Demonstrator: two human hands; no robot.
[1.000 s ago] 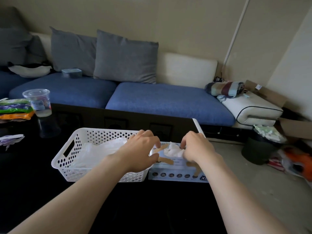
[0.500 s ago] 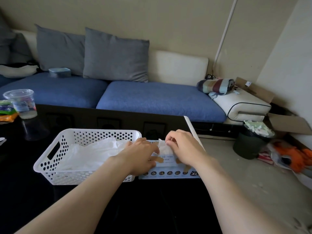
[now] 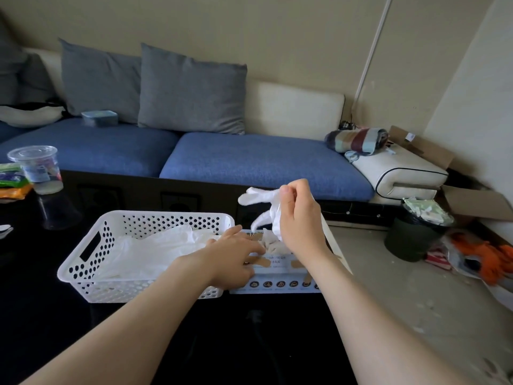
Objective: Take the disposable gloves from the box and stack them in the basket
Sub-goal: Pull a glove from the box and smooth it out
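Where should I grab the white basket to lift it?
Hook fingers from the left through the handle slot in the basket's short end wall; it is cut for that. The opposite end is hidden behind the left hand, and the right hand pinches a glove.

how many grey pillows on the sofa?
2 for sure: left pillow and right pillow, side by side against the sofa backrest. Darker grey cushions at the frame's left edge may count too; they are partly cut off.

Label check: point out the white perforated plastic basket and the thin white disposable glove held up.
white perforated plastic basket (image 3: 116, 290): head view, its front wall.
thin white disposable glove (image 3: 251, 197): head view, its finger end.
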